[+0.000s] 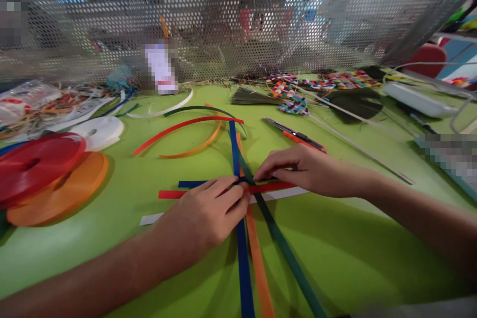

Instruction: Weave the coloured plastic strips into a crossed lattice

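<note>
Flat plastic strips cross each other on the green tabletop. Running toward me are a blue strip (244,263), an orange strip (259,263) and a dark green strip (286,243). Crosswise lie another blue strip (190,184), a red strip (171,194) and a white strip (151,219). My left hand (212,208) presses its bunched fingertips on the crossing and covers part of it. To the right, my right hand (309,171) pinches the crosswise blue strip beside the green one; its fingertips partly hide the strip.
Beyond my right hand lies a utility knife (296,135). Loose strips, including a curved red strip (186,129), lie farther back. Rolls of red strip (48,164), orange strip (74,194) and white strip (102,131) are at left. A perforated metal panel (223,20) stands behind woven pieces (286,90).
</note>
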Demonstrator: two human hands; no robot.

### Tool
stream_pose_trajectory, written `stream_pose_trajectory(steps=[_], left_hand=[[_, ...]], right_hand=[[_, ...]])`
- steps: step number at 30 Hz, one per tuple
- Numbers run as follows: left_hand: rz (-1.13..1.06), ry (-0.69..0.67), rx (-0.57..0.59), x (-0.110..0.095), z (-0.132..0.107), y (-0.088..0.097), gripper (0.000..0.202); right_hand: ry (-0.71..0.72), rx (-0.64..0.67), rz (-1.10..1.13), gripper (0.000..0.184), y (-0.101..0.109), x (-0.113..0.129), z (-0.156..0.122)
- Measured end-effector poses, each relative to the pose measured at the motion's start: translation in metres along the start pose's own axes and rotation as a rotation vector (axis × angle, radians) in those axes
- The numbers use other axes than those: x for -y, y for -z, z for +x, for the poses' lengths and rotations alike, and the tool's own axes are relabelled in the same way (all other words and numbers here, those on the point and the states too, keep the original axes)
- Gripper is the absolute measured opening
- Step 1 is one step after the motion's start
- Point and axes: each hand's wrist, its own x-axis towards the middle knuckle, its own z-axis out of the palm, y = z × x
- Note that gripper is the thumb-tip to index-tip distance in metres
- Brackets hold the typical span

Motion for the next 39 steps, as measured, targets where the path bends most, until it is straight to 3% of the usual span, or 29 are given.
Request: stream_pose_trajectory(steps=[5,15,20,23,32,36,39], left_hand=[[0.003,-0.007,-0.027,0.001,0.001,-0.001,0.029],[-0.004,-0.005,-0.031,0.001,-0.001,-0.003,0.027],[0.003,-0.014,-0.034,0.001,0.001,-0.004,0.033],[-0.009,-0.013,-0.042,0.001,0.001,-0.004,0.034],[-0.029,-0.010,-0.017,0.002,-0.001,-0.004,0.027],[-0.023,-0.007,-0.031,0.002,0.000,-0.004,0.030],[-0.033,0.002,-0.033,0.001,0.001,-0.002,0.034]], right_hand=[[-0.012,-0.068,-0.057,0.026,0.002,-0.002,0.000],[0.049,0.018,-0.090,0.024,0.001,0.009,-0.003],[0.138,-0.099,-0.117,0.030,-0.007,0.001,-0.001],[0.208,-0.097,-0.219,0.034,-0.012,-0.001,-0.001],[0.194,-0.153,-0.316,0.029,-0.013,-0.002,-0.002],[0.227,-0.106,-0.275,0.018,-0.015,-0.001,0.000],[0.223,-0.066,-0.289,0.022,-0.019,0.004,-0.002]])
